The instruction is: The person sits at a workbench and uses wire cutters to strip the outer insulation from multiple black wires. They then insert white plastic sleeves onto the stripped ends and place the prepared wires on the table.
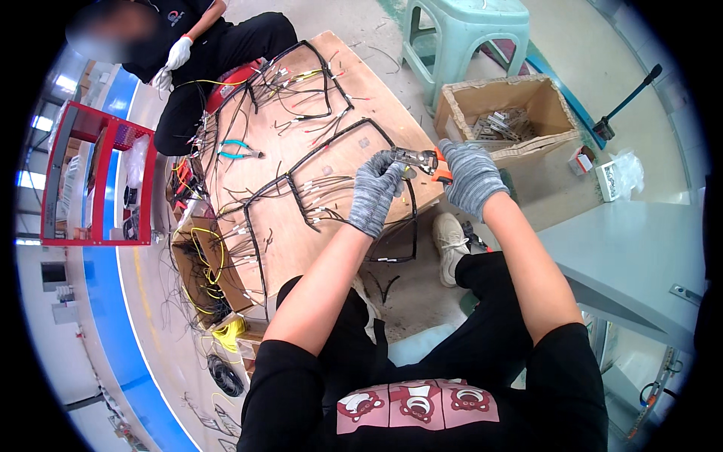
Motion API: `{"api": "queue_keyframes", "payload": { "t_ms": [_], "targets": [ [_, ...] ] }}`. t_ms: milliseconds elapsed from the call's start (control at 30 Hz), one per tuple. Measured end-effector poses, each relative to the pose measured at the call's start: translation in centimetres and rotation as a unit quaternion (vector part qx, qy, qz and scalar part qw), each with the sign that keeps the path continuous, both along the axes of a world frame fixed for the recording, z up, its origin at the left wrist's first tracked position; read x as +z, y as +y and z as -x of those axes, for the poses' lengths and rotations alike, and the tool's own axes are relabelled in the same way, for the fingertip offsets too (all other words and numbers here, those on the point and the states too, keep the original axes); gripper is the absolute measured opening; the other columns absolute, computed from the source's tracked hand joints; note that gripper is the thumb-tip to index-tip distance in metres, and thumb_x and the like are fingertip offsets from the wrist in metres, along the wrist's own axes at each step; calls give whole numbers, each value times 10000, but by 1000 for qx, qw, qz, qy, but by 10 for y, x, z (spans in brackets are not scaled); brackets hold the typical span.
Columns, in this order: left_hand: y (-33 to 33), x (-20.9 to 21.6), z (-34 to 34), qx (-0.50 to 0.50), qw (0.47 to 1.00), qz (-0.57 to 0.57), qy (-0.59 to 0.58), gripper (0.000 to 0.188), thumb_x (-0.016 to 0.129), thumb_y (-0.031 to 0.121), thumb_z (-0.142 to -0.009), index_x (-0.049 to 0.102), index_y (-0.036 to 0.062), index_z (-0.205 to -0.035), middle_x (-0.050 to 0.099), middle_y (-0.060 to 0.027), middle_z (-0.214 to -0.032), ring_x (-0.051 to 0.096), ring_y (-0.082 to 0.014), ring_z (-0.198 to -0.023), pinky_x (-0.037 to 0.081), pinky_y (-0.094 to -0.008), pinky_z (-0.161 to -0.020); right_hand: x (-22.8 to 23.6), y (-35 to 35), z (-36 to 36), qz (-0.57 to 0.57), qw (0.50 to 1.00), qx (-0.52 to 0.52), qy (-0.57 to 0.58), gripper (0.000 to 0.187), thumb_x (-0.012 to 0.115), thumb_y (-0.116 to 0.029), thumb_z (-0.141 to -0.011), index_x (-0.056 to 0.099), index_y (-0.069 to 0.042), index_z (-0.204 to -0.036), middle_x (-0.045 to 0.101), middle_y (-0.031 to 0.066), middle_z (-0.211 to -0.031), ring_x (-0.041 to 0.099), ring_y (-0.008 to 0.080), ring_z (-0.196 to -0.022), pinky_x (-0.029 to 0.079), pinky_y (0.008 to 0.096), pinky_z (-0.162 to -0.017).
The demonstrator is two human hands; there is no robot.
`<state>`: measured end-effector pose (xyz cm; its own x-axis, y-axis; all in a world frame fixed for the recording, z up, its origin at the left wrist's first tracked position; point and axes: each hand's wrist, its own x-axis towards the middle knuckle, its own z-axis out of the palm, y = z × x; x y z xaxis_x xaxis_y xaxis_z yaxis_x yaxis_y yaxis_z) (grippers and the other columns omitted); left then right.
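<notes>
A pale wooden bench (376,83) gives the broad flat support that the sprawling work seems to need; across it lies a black wire harness (288,178), its thin branches fanned out, probably so that each end can be reached singly, while one loop hangs past the near edge; an open carton (455,119) of metal pieces stands on the floor beyond the right corner, apparently to leave the bench to the wiring; the right hand (472,178), in a grey knitted glove, is wrapped round the orange grips of a hand tool (423,161), a hold suited to squeezing; the left hand (374,190), gloved alike, is curled with its fingertips at the tool's metal head, perhaps to steady it or feed a wire, though whether it pinches either I cannot tell; the tool sits between both hands, above the bench's right-hand edge; teal-handled pliers (238,148) lie apart among the wires, presumably kept within reach.
</notes>
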<state>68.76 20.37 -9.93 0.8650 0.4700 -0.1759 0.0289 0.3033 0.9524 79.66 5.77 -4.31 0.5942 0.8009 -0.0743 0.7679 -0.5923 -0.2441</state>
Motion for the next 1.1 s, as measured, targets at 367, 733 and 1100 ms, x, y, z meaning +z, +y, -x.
{"api": "queue_keyframes", "payload": {
  "t_ms": [367, 733, 1100],
  "targets": [
    [-1, 2, 0, 2, 1000, -1, 3, 133, 522, 47, -856, 610, 23, -954, 584, -3, -693, 448, -41, -489, 368, -177, -431, 2, 1, 1, 4, 1000, 0, -22, 338, 623, -91, -644, 512, -25, -956, 592, 169, -846, 571, 328, -843, 436, 396, -773],
    [0, 7, 2, -19, 999, -13, 29, 171, 507, 87, -884, 593, 24, -1018, 578, 2, -745, 454, -47, -544, 365, -180, -485, 5, -1, 2, -1, 1000, 1, 22, 317, 635, -113, -650, 506, -28, -927, 591, 177, -793, 584, 339, -789, 460, 398, -710],
    [1, 2, 2, -18, 1000, -16, 7, 140, 509, 66, -875, 598, 35, -979, 583, 5, -730, 450, -42, -524, 365, -174, -466, 0, -1, 0, -4, 1000, 9, -3, 312, 620, -100, -660, 507, -25, -942, 595, 172, -809, 591, 327, -800, 462, 396, -708]
  ]
}}
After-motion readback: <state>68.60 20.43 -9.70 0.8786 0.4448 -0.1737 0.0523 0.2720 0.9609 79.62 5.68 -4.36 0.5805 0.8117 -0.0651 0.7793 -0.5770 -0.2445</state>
